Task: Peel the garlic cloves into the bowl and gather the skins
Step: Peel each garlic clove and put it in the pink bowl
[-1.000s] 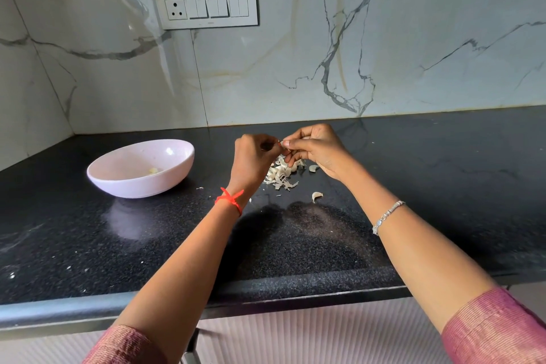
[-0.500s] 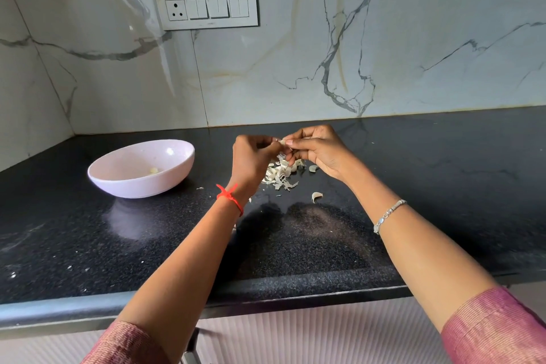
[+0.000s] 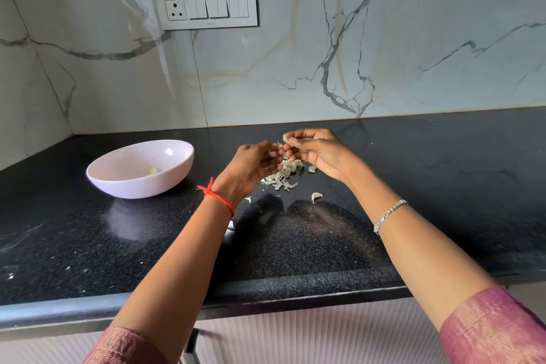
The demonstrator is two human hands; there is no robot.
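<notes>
My right hand (image 3: 317, 151) pinches a pale garlic clove (image 3: 286, 138) between thumb and forefinger, just above the black counter. My left hand (image 3: 254, 164) hovers beside it with curled fingers, and a scrap of papery skin (image 3: 279, 145) shows at its fingertips. Below both hands lies a small heap of garlic skins (image 3: 280, 179). One loose clove (image 3: 316, 196) lies nearer to me, another (image 3: 312, 168) sits under my right hand. A pink bowl (image 3: 118, 183) stands to the left with a peeled clove (image 3: 153, 170) inside.
The black granite counter (image 3: 443, 186) stretches right and towards me, ending in a rounded front edge. A marble wall with a switch panel (image 3: 208, 8) rises behind. Tiny skin flecks dot the counter at the left.
My hands have drawn slightly apart. The right hand lifted the clove up and to the right, away from the left fingers, which keep a bit of skin.
</notes>
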